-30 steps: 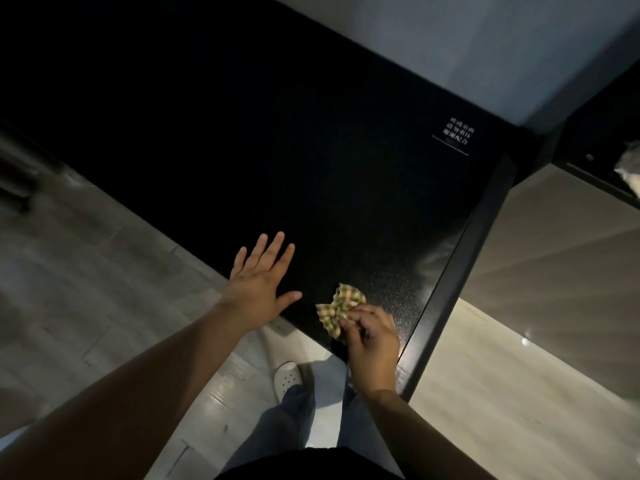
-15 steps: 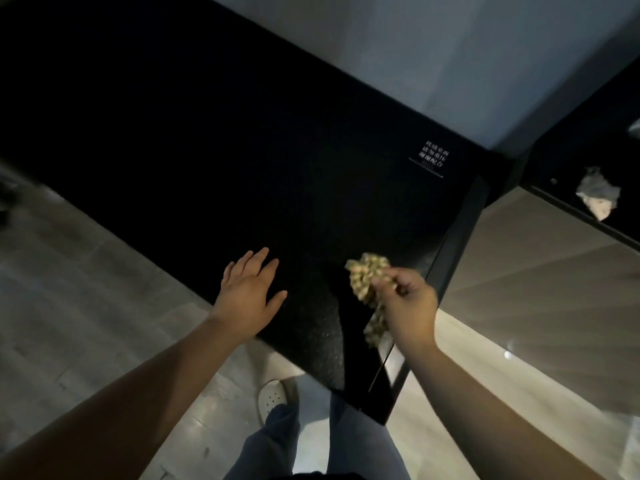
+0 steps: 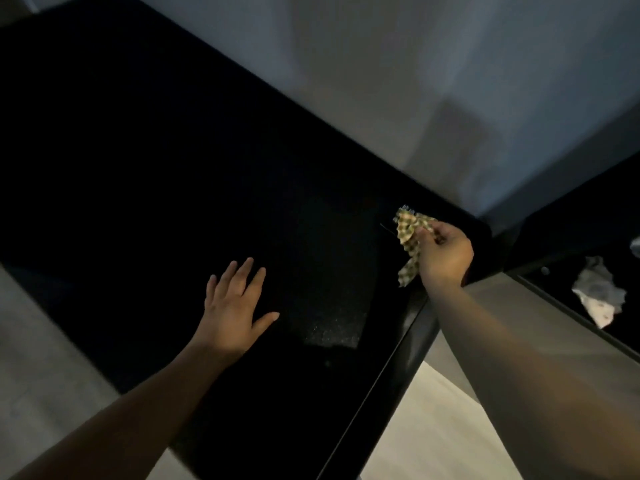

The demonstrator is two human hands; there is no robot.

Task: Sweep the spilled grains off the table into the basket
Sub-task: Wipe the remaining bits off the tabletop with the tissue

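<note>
Head view is dim and blurred, so the pale specks (image 3: 329, 329) on the black table (image 3: 138, 168) can hardly be told as grains, lying between the left hand (image 3: 233, 317), flat with fingers spread near the near edge, and the right hand (image 3: 445, 252), which pinches a crumpled yellow-checked cloth (image 3: 410, 233) by the far right corner.

On the glossy black worktop (image 3: 173, 174), the left hand (image 3: 232, 306) lies flat; the right hand (image 3: 445, 252) pinches a crumpled yellow-checked cloth (image 3: 410, 237) near its far corner.
</note>
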